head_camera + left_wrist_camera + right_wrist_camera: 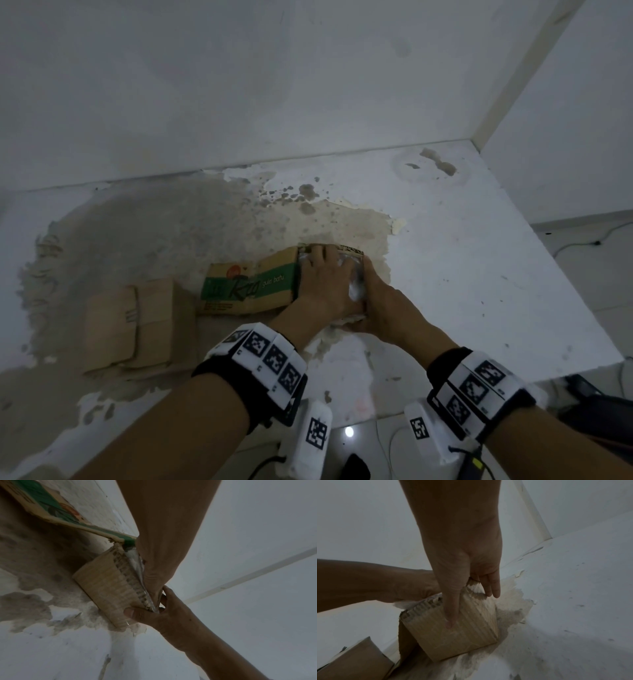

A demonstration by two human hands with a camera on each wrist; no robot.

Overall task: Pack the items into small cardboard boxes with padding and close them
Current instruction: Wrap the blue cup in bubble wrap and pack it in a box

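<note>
Open box: a small cardboard box (342, 253) stood on the table (479, 260), near the middle, with its green-printed flap (250, 286) folded out flat to the left.
Padding: clear, crinkled plastic wrap (356, 284) filled the box opening, directly under and between both hands.
Left hand: the left hand (325, 281) lay palm down on top of the padding inside the box, fingers stretched toward the far edge, pressing flat and gripping nothing.
Right hand: the right hand (380, 308) held the near right corner of the box; the right wrist view showed the thumb (452, 609) laid straight down the outside wall and the fingers (491, 588) reaching over the top edge toward the padding, so the wall was pinched between them.
Hands together: they touched each other at the near side of the box.
Second box: a plain, closed cardboard box (137, 322) sat on the table left of the flap, well clear of both hands.
Table surface: white paint, peeled to a bare beige patch (154, 226) under the boxes.
</note>
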